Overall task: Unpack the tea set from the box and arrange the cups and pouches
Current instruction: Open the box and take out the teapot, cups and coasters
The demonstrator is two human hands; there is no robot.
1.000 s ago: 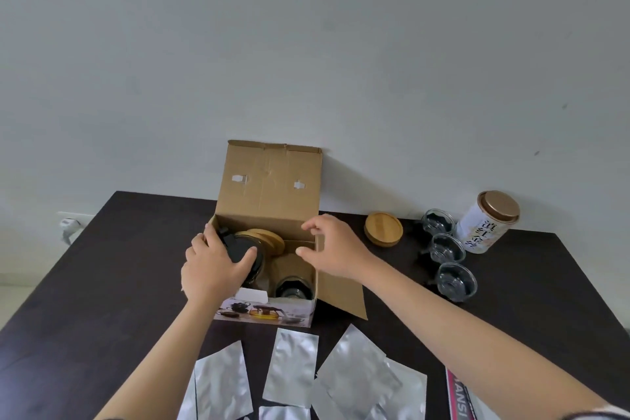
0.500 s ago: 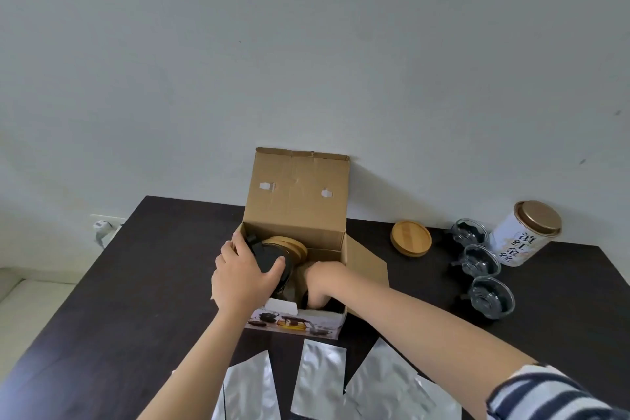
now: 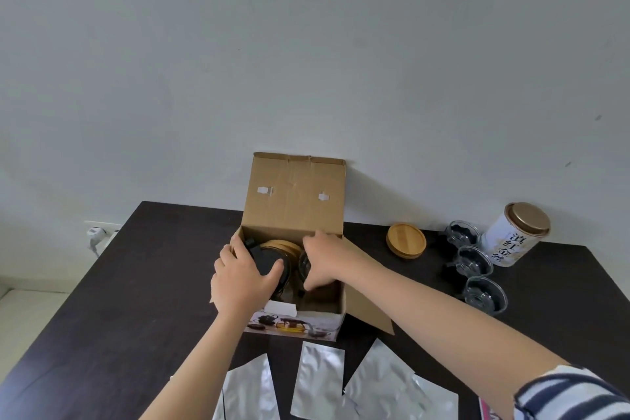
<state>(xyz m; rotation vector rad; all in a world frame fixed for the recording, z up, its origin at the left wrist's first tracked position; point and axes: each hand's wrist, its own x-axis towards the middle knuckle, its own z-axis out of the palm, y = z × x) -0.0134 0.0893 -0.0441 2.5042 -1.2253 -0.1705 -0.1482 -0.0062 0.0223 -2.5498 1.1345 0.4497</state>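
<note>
Box (image 3: pixel 294 201) open mid-table, lid up. Left hand (image 3: pixel 240 274) grips dark teapot (image 3: pixel 269 261) inside, steadying it; right hand (image 3: pixel 324 257) curls round glass cup (image 3: pixel 304 262) (likely lifting out). Pouches (image 3: pixel 318 382) lie in front.

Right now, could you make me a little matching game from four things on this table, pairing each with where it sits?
Things:
1. cardboard box
2. wooden lid
3. white tin
4. silver pouches

Places:
A. far right, by the wall
B. near edge, in front of the box
C. middle, flap up
D. between box and glass cups

Pairs: 1-C, 2-D, 3-A, 4-B
</note>
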